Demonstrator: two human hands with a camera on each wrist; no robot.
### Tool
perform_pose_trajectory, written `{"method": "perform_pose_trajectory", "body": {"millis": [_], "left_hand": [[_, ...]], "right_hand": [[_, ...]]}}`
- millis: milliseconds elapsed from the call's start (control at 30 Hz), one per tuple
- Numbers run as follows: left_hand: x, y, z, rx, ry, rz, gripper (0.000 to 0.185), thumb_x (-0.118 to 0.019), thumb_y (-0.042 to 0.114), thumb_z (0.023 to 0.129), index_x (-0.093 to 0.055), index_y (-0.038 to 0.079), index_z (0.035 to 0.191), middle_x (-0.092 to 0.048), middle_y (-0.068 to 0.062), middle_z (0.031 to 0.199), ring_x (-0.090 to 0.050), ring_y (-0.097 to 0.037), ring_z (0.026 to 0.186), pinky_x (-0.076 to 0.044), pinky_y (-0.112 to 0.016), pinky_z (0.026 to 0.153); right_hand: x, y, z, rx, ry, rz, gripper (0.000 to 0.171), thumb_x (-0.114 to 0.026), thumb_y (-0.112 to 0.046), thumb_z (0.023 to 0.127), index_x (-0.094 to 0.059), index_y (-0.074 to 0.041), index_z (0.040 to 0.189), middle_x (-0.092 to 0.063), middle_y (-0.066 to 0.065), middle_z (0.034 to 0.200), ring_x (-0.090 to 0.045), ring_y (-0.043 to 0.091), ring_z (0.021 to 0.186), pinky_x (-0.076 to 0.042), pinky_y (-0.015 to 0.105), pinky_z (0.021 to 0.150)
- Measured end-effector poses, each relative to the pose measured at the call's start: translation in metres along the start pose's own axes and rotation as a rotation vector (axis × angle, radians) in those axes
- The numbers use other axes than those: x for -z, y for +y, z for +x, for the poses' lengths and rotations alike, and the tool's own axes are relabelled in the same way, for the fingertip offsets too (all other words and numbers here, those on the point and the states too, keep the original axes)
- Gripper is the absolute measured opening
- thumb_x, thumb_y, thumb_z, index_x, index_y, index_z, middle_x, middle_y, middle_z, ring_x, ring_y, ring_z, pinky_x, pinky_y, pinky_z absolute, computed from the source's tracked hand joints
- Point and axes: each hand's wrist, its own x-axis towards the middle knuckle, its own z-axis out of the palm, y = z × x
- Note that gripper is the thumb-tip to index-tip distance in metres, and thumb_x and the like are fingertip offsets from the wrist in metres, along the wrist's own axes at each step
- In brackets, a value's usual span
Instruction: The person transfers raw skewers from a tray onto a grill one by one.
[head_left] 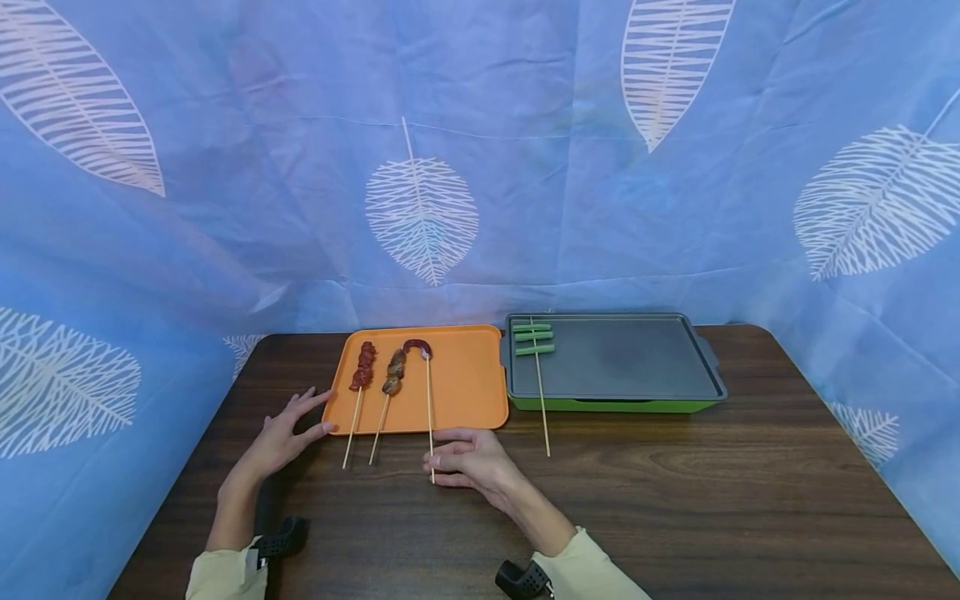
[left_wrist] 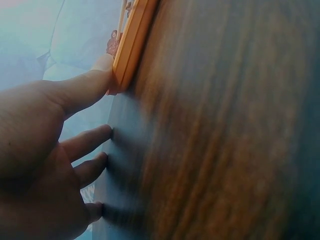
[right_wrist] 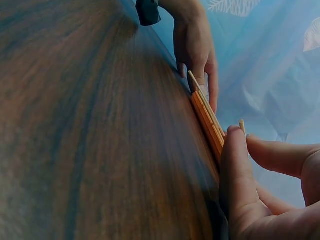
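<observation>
An orange tray (head_left: 468, 383) lies on a dark wooden table (head_left: 675, 500) and holds three skewers: red meat (head_left: 363, 367), brown meat (head_left: 394, 372) and a curved red sausage (head_left: 417, 345). My right hand (head_left: 442, 458) pinches the near end of the sausage skewer's stick (head_left: 429, 408), which juts past the tray's front edge. In the right wrist view the stick's tip (right_wrist: 242, 124) shows between thumb and forefinger (right_wrist: 235, 165). My left hand (head_left: 300, 425) lies open on the table. Its thumb (left_wrist: 85, 85) touches the tray's left edge (left_wrist: 131, 45).
To the right of the tray stands a grey griddle (head_left: 622, 358) on a green base. A green vegetable skewer (head_left: 534, 337) lies at its left end, its stick reaching onto the table. Blue leaf-print cloth (head_left: 480, 167) closes in the back and sides.
</observation>
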Motion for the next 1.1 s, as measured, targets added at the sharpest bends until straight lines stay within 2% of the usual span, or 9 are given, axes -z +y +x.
{"method": "perform_pose_trajectory", "body": {"millis": [267,700,1100], "left_hand": [[0.0015,0.0017,-0.0004,-0.021,0.002,0.010,0.067,-0.062,0.043,0.093,-0.039,0.015,0.150,-0.018,-0.030,0.158,-0.004,-0.055,0.146,0.004,-0.084,0.099],[0.0008,-0.0002,-0.0001,-0.019,0.007,0.016,0.065,-0.062,0.041,0.094,-0.039,0.015,0.150,-0.019,-0.030,0.158,-0.005,-0.055,0.146,0.003,-0.085,0.099],[0.0010,0.0013,-0.0011,-0.013,0.005,0.016,0.066,-0.061,0.043,0.094,-0.039,0.015,0.149,-0.018,-0.030,0.158,-0.004,-0.055,0.145,0.003,-0.084,0.100]], "right_hand": [[0.0019,0.0013,0.0007,-0.014,0.006,-0.031,0.048,-0.065,-0.002,0.091,-0.049,0.004,0.136,-0.069,0.023,0.115,-0.072,0.020,0.095,-0.061,0.034,0.080],[0.0021,0.0026,-0.0014,0.008,-0.001,-0.054,0.047,-0.065,-0.001,0.091,-0.050,0.004,0.135,-0.066,0.027,0.118,-0.072,0.022,0.096,-0.061,0.035,0.080],[-0.0031,-0.0015,-0.0083,0.013,0.031,-0.077,0.046,-0.065,0.005,0.088,-0.052,0.003,0.133,-0.072,0.015,0.105,-0.073,0.020,0.092,-0.061,0.035,0.077]]}}
